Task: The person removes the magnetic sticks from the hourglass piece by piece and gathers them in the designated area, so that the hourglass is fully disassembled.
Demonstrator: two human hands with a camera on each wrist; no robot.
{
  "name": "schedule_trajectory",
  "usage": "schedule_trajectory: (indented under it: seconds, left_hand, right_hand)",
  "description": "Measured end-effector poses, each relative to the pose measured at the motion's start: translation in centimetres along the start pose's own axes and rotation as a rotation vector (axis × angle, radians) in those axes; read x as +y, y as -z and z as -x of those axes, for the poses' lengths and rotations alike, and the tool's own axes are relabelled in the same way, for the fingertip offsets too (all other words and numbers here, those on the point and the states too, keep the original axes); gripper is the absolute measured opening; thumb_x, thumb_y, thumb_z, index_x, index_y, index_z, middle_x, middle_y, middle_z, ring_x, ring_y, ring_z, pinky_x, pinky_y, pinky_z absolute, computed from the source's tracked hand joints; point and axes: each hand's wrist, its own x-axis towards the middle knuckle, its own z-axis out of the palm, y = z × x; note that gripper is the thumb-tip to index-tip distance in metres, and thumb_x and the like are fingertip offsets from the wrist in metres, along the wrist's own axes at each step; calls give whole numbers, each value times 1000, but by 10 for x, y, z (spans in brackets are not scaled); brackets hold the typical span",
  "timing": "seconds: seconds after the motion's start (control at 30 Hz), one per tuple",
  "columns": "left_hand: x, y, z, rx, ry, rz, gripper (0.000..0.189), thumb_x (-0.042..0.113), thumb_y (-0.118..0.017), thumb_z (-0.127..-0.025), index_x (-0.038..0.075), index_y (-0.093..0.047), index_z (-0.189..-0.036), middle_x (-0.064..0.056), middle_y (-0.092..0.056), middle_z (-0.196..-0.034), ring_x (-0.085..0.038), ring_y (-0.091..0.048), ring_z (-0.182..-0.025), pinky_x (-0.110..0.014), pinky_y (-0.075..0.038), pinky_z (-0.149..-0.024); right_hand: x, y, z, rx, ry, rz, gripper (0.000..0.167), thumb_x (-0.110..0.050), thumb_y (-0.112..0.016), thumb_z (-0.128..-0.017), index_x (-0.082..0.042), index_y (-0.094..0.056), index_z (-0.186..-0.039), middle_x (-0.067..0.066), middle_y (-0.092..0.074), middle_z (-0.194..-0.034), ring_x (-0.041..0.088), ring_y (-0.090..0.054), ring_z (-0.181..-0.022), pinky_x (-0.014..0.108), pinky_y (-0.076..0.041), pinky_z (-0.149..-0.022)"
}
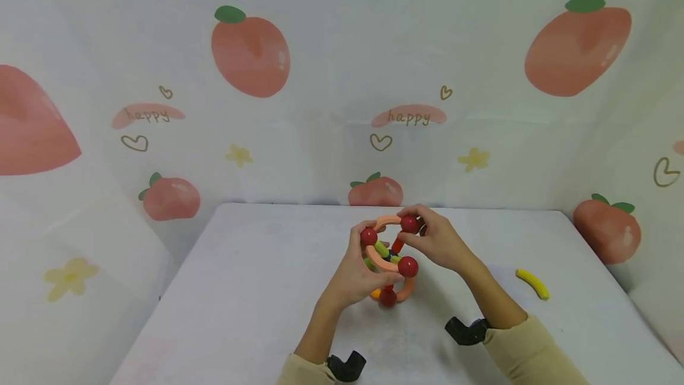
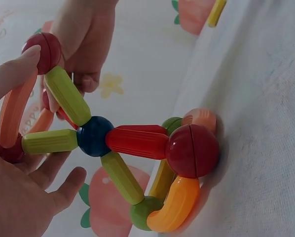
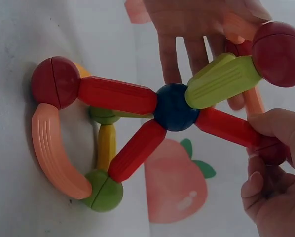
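A magnetic ball-and-rod model (image 1: 388, 260) stands upright on the white table, held by both hands at its upper ring. At its middle, a blue ball (image 3: 176, 107) joins lime-green rods (image 2: 68, 96) and red rods (image 3: 118, 95). Curved peach rods (image 2: 17, 111) link red balls along the top. My left hand (image 1: 355, 275) grips the ring from the left, its thumb pressed on one red ball (image 2: 41, 53). From the right, my right hand (image 1: 440, 239) pinches another red ball (image 3: 272, 149) between thumb and fingers. Green balls (image 3: 104, 190), red balls and curved rods form the base.
A curved yellow rod (image 1: 532, 284) lies alone on the table (image 1: 256, 290), right of the model. Behind the table hangs a white cloth (image 1: 331, 76) printed with peaches. Black wrist cameras (image 1: 466, 331) sit at both sleeve cuffs.
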Motion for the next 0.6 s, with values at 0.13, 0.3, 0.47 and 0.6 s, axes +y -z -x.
schedule_trajectory:
  seconds: [0.13,0.3,0.47,0.6]
  left_hand:
    - [0,0,0,-1,2,-2,97,22,-87,-81,32,-20,-151,4,-42,-150,-24,-51,-137,-44,-53,-108]
    - [0,-1,1,-7,10,10,98,23,-88,-81,32,-20,-151,2,-43,-149,-29,-51,-138,-45,-53,-108]
    - [-1,0,1,-11,2,10,98,22,-88,-81,31,-21,-151,3,-42,-151,-33,-49,-139,-46,-52,-109]
    - [-1,0,0,-7,4,4,98,22,-88,-80,31,-21,-150,4,-41,-152,-31,-49,-140,-46,-52,-109]
  right_hand:
    - [2,-1,-1,-3,-16,-47,34,-14,-76,-92,-10,-59,-121,9,-67,-97,17,-62,-79,23,-57,-69]
    - [6,-4,-1,2,-19,-56,28,-15,-74,-94,-8,-58,-116,10,-67,-95,15,-60,-76,22,-56,-67]
    - [7,-5,-1,12,-36,-55,28,-14,-73,-94,-7,-56,-116,11,-67,-96,15,-61,-76,22,-56,-66]
    - [7,-7,-2,19,-90,-85,31,-14,-73,-93,-6,-54,-116,13,-64,-102,21,-61,-84,21,-57,-71]
